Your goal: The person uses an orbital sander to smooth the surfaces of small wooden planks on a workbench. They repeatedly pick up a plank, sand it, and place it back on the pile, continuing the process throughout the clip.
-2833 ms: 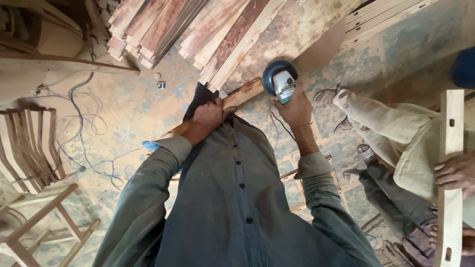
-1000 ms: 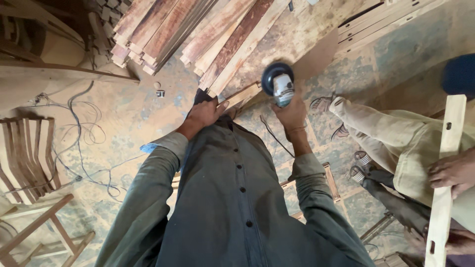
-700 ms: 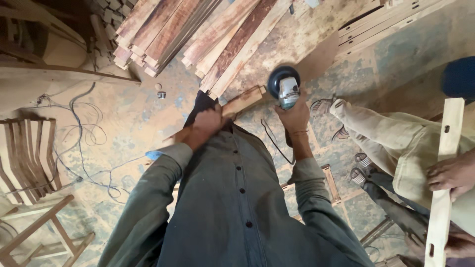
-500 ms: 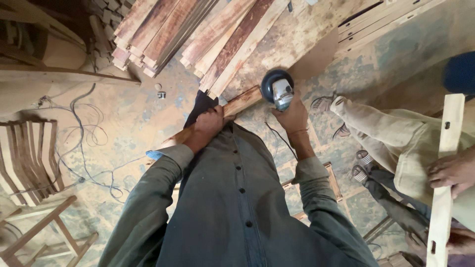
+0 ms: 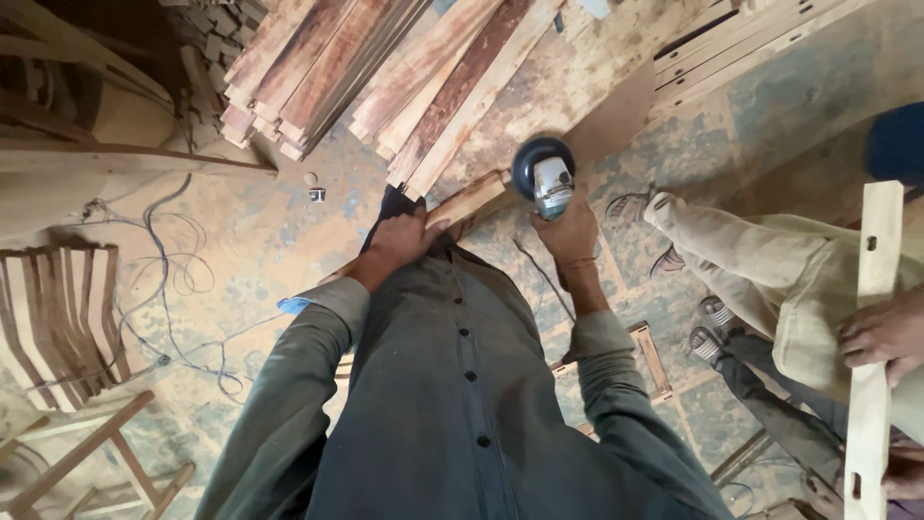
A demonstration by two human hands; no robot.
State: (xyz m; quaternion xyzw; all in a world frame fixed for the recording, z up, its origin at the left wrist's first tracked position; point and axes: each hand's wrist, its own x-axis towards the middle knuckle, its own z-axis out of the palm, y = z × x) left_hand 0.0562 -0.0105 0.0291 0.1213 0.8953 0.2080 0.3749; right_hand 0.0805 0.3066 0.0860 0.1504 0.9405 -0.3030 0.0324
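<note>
Head view, looking straight down the person's own torso to the workshop floor.

Left hand [image 5: 402, 239]: closed over a wooden strip [image 5: 472, 197], fingers wrapped across its top, gripping it near the body-side part. The strip's long axis runs diagonally, from low left by the left sleeve up and to the right; its free end points toward the grinder.

Right hand [image 5: 570, 234]: clamped around the body of an angle grinder [image 5: 542, 175], disc end away from the person. The dark round guard sits just beside, possibly touching, the free end of the strip (contact itself cannot be told from this angle). A cable [image 5: 539, 279] trails down from the tool past the right forearm.

Key relation: the strip's free end lies up and right of the left-hand grip, and the grinder meets it from the right. So the right hand is the nearer one to the working end; the left hand sits further back along the axis and steadies it.

Surroundings: stacked planks [image 5: 385, 67] lie on the floor beyond the hands. A second person sits at the right, a hand [image 5: 881, 332] on a pale slat with holes [image 5: 871, 347]. Chair frames [image 5: 58, 327] stand at the left, with loose wires [image 5: 178, 289] on the floor near them.
</note>
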